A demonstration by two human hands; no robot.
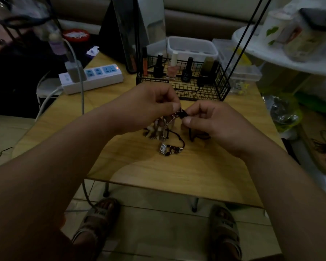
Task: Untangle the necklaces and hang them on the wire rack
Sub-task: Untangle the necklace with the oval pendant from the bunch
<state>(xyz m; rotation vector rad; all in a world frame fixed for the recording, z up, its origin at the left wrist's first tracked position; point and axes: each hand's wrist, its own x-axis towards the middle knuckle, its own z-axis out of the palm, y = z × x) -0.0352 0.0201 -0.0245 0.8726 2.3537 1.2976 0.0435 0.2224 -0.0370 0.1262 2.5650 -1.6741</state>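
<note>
A tangle of necklaces (164,136) lies on the wooden table (158,172): shell-like beads, a dark cord, dark beads and a small silver pendant (163,148). My left hand (149,106) and my right hand (209,119) are held just above it, both pinching a dark knot (182,113) of the tangle between thumb and fingers. Strands hang from the knot down to the heap. The black wire rack (184,85) stands right behind my hands, its tall rods rising out of view.
Several nail polish bottles (186,70) stand in the rack's basket. A white power strip (91,78) with a plugged charger lies at the back left. Plastic boxes (192,48) sit behind the rack. A cluttered white shelf (290,48) is on the right.
</note>
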